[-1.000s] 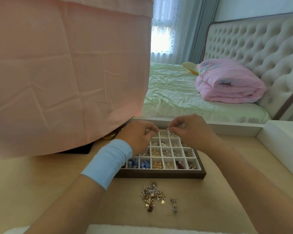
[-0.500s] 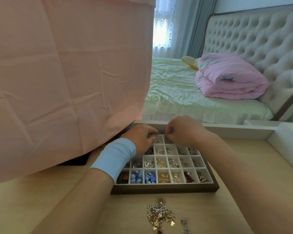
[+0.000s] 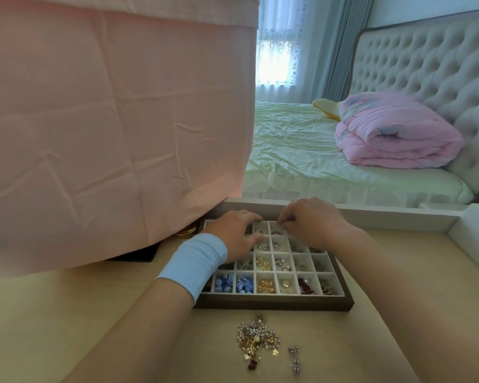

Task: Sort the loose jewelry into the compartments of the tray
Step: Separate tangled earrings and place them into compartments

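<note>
Loose jewelry (image 3: 257, 338) lies on the table (image 3: 67, 327) at the tray's (image 3: 274, 304) near side, back toward the person from both hands. Left hand (image 3: 233, 233) rests loosely curled on the far compartments (image 3: 262, 227). The right hand (image 3: 310, 225) bunches its fingertips there, and whether it holds anything is unclear.

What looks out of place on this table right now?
A tangled heap of pearl and gold jewelry lies loose on the table in front of the tray, two small silver pieces beside it, all outside the compartments. The left hand and right hand are over the tray's far rows.
</note>
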The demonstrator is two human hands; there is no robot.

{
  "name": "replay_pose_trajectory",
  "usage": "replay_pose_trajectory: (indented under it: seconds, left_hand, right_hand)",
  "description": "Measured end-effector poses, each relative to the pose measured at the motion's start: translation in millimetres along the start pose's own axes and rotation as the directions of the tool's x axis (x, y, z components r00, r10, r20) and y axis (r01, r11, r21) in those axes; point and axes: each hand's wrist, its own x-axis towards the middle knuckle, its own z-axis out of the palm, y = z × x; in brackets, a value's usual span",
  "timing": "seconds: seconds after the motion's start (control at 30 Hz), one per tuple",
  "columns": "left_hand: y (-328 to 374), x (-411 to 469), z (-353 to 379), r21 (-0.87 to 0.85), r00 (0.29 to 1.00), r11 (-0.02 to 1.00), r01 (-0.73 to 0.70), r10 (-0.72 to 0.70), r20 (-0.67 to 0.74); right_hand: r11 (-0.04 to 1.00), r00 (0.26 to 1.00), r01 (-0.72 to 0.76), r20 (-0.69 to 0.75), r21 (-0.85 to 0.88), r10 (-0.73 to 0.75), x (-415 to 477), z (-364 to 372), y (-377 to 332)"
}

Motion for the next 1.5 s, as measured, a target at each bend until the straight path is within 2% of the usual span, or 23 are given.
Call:
replay_pose_trajectory:
  seconds: [0.33, 0.67, 0.77, 0.87, 0.97, 1.07, 1.33, 1.5]
  left_hand:
    - [11.8, -23.1, 12.3, 0.102, 0.999, 0.994, 0.027, -0.022, -0.049]
    - [21.3, -43.3, 5.5, 0.195, 0.998, 0.979, 0.06, -0.06, -0.008]
    - [28.2, -62.8, -0.2, 0.246, 0.991, 0.969, 0.01, 0.024, -0.135]
    - [36.6, -89.5, 0.9, 0.203, 0.954, 0.973, -0.105, 0.157, -0.257]
    - [44.8, -115.6, 10.0, 0.083, 0.958, 0.978, -0.192, 0.205, -0.199]
    - [44.3, -132.1, 27.2, 0.104, 0.95, 0.958, -0.267, 0.279, -0.139]
    - [30.1, -140.5, 41.0, 0.096, 0.903, 0.935, -0.343, 0.356, -0.24]
    - [35.3, -143.0, 42.8, 0.075, 0.886, 0.921, -0.381, 0.387, -0.255]
  right_hand:
    - [0.998, 0.998, 0.062, 0.017, 0.021, -0.063, -25.2, -1.2, 1.3]
    - [0.985, 0.988, 0.154, -0.027, 0.081, -0.152, -51.6, -1.5, -2.0]
    - [0.962, 0.977, 0.215, -0.019, 0.17, -0.215, -78.3, -17.1, -9.6]
    - [0.928, 0.943, 0.276, 0.115, 0.251, -0.312, -107.4, -28.6, -16.2]
    - [0.93, 0.903, 0.286, 0.26, 0.233, -0.343, -128.5, -29.3, -21.6]
    - [0.933, 0.879, 0.292, 0.325, 0.212, -0.349, -141.6, -26.1, -27.7]
    - [0.937, 0.892, 0.342, 0.288, 0.071, -0.348, -155.9, -14.1, -42.3]
    - [0.947, 0.911, 0.286, 0.264, 0.144, -0.316, -158.8, -11.2, -35.6]
